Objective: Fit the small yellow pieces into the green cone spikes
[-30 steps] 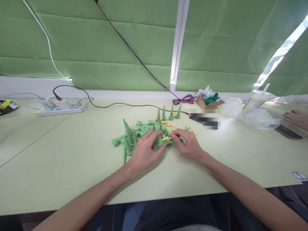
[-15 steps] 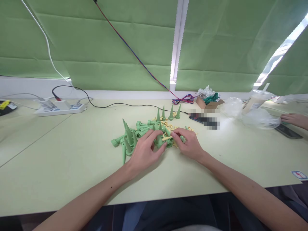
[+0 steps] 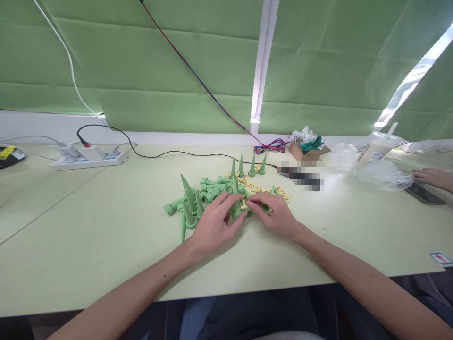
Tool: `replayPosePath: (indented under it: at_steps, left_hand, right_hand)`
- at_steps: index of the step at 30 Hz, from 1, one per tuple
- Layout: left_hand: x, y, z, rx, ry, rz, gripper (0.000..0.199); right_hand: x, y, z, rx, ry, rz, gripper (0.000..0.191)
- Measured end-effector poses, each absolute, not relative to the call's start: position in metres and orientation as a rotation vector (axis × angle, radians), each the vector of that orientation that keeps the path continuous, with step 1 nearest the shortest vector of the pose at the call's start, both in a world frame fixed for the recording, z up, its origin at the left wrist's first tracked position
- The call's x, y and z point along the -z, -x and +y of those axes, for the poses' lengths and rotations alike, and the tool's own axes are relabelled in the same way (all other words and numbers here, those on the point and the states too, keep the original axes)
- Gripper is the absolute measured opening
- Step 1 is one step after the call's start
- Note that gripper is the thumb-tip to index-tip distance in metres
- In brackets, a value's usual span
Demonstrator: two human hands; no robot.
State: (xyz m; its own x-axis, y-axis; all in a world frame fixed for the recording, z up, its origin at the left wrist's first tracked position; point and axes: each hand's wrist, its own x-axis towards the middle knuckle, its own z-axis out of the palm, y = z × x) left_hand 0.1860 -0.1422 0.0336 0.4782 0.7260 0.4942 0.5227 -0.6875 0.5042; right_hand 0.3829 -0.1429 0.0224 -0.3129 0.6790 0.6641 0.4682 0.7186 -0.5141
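Note:
My left hand (image 3: 221, 215) is curled around the wide base of a green plastic spike (image 3: 238, 208), which stands point up between thumb and fingers. Pinched in the fingertips of my right hand (image 3: 276, 212) is a small yellow T-shaped plastic piece (image 3: 244, 205), up against the spike's side. Whether it sits in a hole there is hidden by the fingers. A heap of green spikes (image 3: 190, 208), some upright and some lying, is beside and behind my left hand. Several loose yellow pieces (image 3: 281, 191) are scattered behind my right hand.
Behind the heap stand several upright green spikes (image 3: 252, 167). A partly blurred dark phone (image 3: 295, 177) lies on a cable. Farther right are a cardboard box (image 3: 307, 152), plastic bags (image 3: 384, 175), a drink cup (image 3: 375, 148) and another person's hand (image 3: 433, 177). A power strip (image 3: 90, 159) is at left.
My right hand has moved slightly left, bringing the yellow piece up to the spike. My left hand has stayed almost where it was.

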Motion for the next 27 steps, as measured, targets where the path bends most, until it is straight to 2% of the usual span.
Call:
replayPosePath:
  at_steps: [27]
  left_hand:
    - [-0.0342, -0.1862, -0.1416, -1.098, -2.437, 1.051, 0.022]
  right_hand:
    - [-0.0222, -0.3845, -0.1442, -0.361, 0.856, -1.940, 0.009]
